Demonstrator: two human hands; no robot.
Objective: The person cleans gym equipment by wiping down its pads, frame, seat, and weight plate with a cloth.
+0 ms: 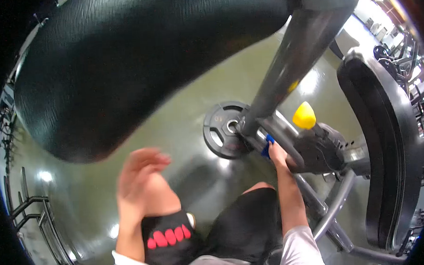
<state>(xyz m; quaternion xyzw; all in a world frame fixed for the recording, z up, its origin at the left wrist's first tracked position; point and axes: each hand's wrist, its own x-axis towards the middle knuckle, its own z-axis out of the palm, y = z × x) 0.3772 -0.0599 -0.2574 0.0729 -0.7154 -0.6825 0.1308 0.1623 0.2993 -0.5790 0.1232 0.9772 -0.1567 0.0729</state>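
1. I had the right hand (278,154) just right of and below the weight plate (227,140), its fingers closed on a blue cloth (265,152).
2. The blue cloth lay close beside the weight plate's lower right edge, bunched against the frame; the hand hid part of it, so I could not tell its full shape.
3. I had the left hand (140,171) raised well to the left of and below the weight plate, over the person's bare knee. It looked empty, fingers loosely bent rather than clenched, though blur hid their exact pose from me.
4. The weight plate was dark, with a metal-ringed centre hole, cut-out slots and the number 10 on its face. It sat low near the floor (185,124), its right side partly behind the foot of a grey post (292,62).
5. That post slanted up and right from the weight plate. To the right of the plate I could see a yellow knob (304,116) on the frame.
6. A large black cushion (124,65) filled my view above and left of the weight plate; a second, upright pad (390,143) stood well to its right.
7. Below the weight plate were the person's black shorts (246,223), with red shapes (170,236) on one leg.
8. Grey tubes (336,226) ran below and right of the weight plate, and dark metal racks (43,215) stood far to its left.
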